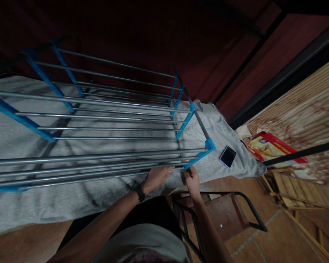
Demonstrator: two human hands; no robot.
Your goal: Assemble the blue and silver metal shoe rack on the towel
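Observation:
A rack of grey metal tubes with blue plastic end brackets, like a shoe rack (131, 106), lies across a grey cloth. My left hand (157, 179), with a dark watch at the wrist, grips the lowest metal tube (104, 179) close to its right end. Just right of it, my right hand (192, 179) is curled with thumb and fingers at the lower tip of the nearest blue bracket (199, 157). The exact contact under its fingers is partly hidden. Grey uprights join some of the brackets on the right side.
The grey cloth (71, 204) covers the surface under the rack. A phone (228, 157) lies on it to the right. A metal-framed chair (227, 215) stands below my right arm. Farther right are a red and yellow box (274, 148) and a folded wooden chair (298, 190).

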